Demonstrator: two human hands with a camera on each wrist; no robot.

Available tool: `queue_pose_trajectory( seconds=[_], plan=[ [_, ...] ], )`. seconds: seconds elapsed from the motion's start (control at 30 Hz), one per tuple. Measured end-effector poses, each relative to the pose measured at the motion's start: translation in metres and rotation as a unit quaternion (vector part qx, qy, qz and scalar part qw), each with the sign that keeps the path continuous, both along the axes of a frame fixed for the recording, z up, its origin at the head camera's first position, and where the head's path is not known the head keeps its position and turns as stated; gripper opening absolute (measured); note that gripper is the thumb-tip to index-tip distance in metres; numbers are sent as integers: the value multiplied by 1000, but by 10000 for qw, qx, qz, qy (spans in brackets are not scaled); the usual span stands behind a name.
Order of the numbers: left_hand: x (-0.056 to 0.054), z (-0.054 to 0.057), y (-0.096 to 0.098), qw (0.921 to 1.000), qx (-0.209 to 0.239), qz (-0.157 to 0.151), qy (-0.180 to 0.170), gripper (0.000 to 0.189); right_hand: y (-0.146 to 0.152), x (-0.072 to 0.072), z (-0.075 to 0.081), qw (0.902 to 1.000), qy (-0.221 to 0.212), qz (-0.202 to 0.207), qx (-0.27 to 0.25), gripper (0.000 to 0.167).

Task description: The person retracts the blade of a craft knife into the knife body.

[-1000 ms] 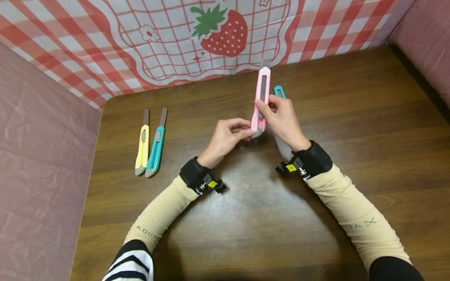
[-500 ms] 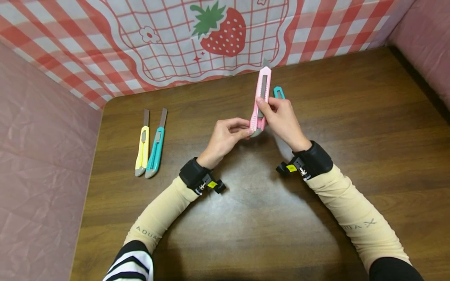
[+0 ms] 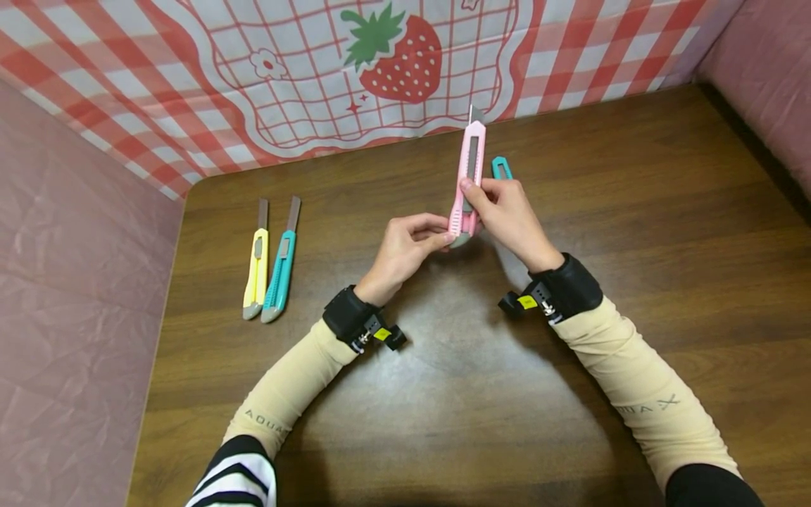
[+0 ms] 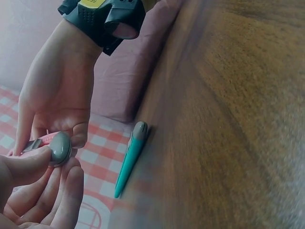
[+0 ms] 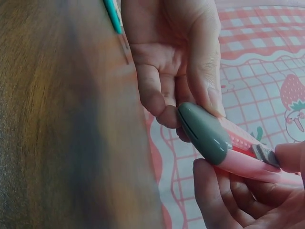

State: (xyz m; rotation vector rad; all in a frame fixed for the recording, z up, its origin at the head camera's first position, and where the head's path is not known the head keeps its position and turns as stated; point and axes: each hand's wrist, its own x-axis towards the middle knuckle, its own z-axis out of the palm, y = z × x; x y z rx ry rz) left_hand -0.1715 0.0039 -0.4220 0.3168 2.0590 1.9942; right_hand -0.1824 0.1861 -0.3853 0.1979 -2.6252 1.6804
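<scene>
Both hands hold a pink utility knife (image 3: 472, 151) over the back middle of the table, its short blade (image 3: 476, 115) out of the top and pointing away from me. My left hand (image 3: 405, 250) pinches the lower end, at the grey end cap (image 5: 205, 134). Around the knife's body my right hand (image 3: 512, 220) has its fingers wrapped, and the thumb lies at the grey slider (image 5: 265, 155), as seen in the right wrist view. Just behind the right hand lies a teal utility knife (image 3: 501, 167), partly hidden by it.
On the left of the wooden table (image 3: 405, 408), a yellow utility knife (image 3: 256, 271) and another teal utility knife (image 3: 281, 274) lie side by side with their blades out. A checked strawberry cloth (image 3: 298, 70) stands along the back edge, and pink cloth (image 3: 767, 105) borders the right side.
The pink knife's top has tipped very slightly left, and its blade shows at a slightly different angle. Both hands keep their hold in nearly the same place.
</scene>
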Motion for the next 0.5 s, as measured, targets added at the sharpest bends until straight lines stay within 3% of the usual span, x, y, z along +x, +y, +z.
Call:
queue_pose_trajectory(
  seconds=[0.5],
  plan=[
    [0,4,4,9999,27,19,-159,23,3,-2,5,9991,97,91,411,35]
  ],
)
